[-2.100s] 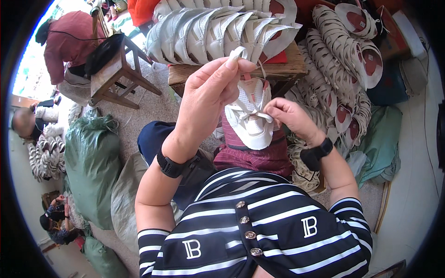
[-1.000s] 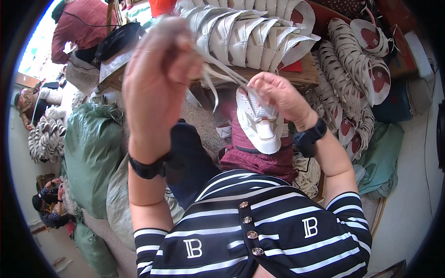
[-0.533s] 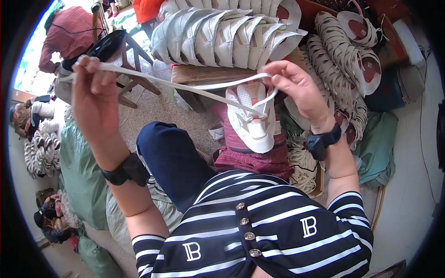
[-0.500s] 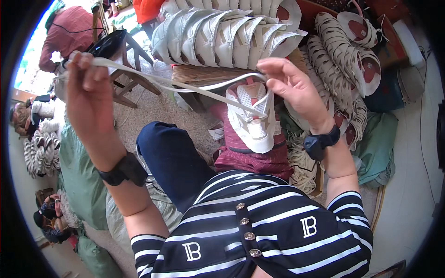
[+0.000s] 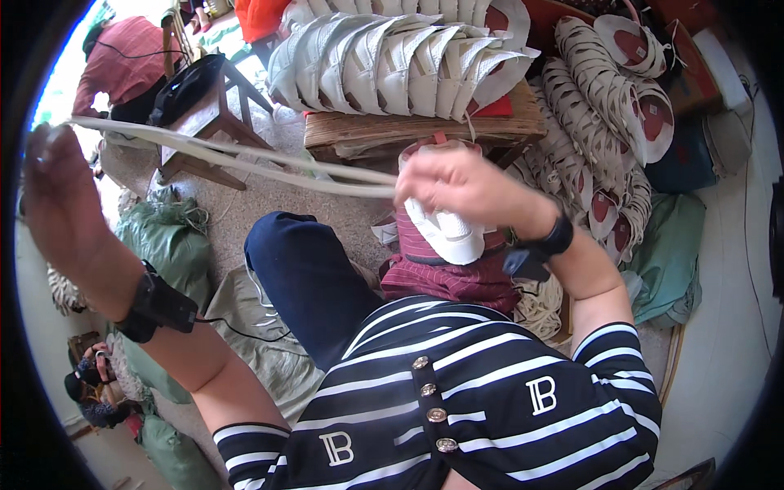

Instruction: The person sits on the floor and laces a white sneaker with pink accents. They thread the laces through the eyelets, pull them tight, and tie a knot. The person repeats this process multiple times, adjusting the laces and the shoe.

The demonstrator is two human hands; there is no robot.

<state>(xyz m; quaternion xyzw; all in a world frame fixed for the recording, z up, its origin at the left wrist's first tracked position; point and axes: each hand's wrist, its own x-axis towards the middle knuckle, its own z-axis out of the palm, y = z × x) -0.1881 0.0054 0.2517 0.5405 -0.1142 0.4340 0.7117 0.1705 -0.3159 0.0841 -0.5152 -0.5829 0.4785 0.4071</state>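
A white shoelace (image 5: 269, 173) runs in two taut strands from the far left to the middle. At its left end my left hand (image 5: 61, 192) is raised, fingers closed on the lace and somewhat blurred. My right hand (image 5: 461, 188) pinches the strands just over a white shoe upper (image 5: 453, 243). The upper rests on maroon striped cloth (image 5: 433, 282) over my right leg. My right hand hides the upper's tongue and eyelets; only its toe and a pink tab at the back show.
Nested white shoe uppers (image 5: 384, 69) lie on a wooden bench (image 5: 425, 135) ahead. More stacked uppers (image 5: 584, 114) stand at the right, above a box of loose white laces (image 5: 539, 310). Green sacks (image 5: 167, 245) and a wooden stool (image 5: 204, 126) are at left. Another person (image 5: 131, 57) bends beyond the stool.
My left hand has swung outward to the left, drawing the lace out longer. My right hand has moved left and down over the upper, its fingers closing on the strands.
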